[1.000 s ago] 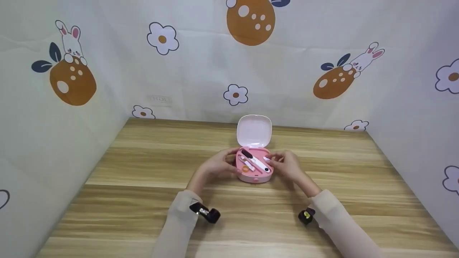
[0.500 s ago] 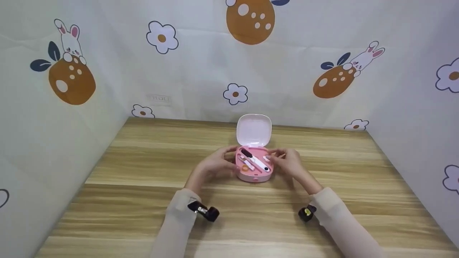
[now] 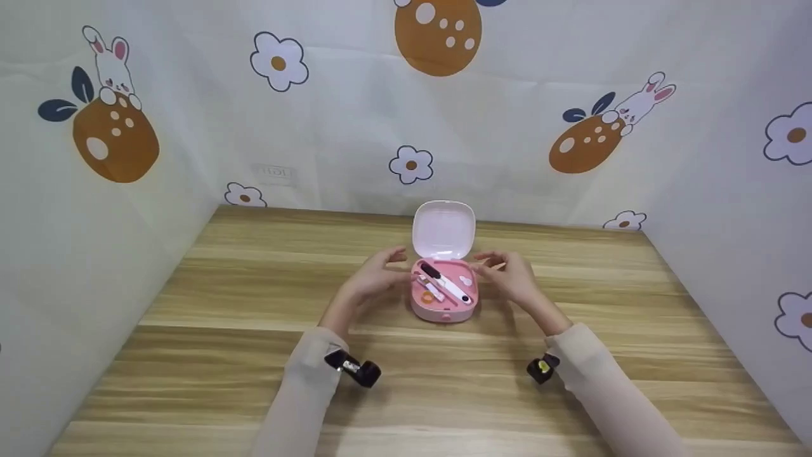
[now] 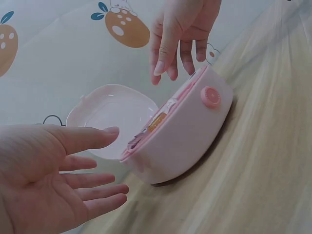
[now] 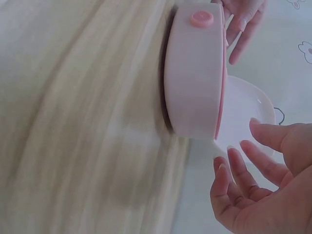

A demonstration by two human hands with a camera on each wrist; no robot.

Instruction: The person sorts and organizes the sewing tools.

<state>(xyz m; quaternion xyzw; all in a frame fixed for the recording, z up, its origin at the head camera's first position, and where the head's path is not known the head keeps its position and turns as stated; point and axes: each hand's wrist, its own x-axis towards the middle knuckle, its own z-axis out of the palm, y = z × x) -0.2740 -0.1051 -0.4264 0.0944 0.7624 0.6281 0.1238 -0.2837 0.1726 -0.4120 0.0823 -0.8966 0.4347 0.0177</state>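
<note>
A small pink-and-white box (image 3: 444,313) stands on the table with its lid (image 3: 443,230) raised at the back. In its pink tray lie a slim white tool with a dark end (image 3: 454,289), a small pale piece (image 3: 431,288), an orange ring (image 3: 427,297) and a little white piece (image 3: 465,280). My left hand (image 3: 374,277) is at the box's left side, thumb and fingers spread and holding nothing. On the opposite side is my right hand (image 3: 511,279), its fingers loosely bent and bare. A round pink button (image 4: 211,97) shows on the box's front.
The wood-grain table (image 3: 241,362) ends at a patterned cloth (image 3: 342,127) behind the box, with more cloth hanging at both sides. Black cameras (image 3: 353,368) sit on both wrists.
My right fingers have drawn back from the little white piece, which lies in the tray. My left hand has come away from the box's side and its fingers have spread.
</note>
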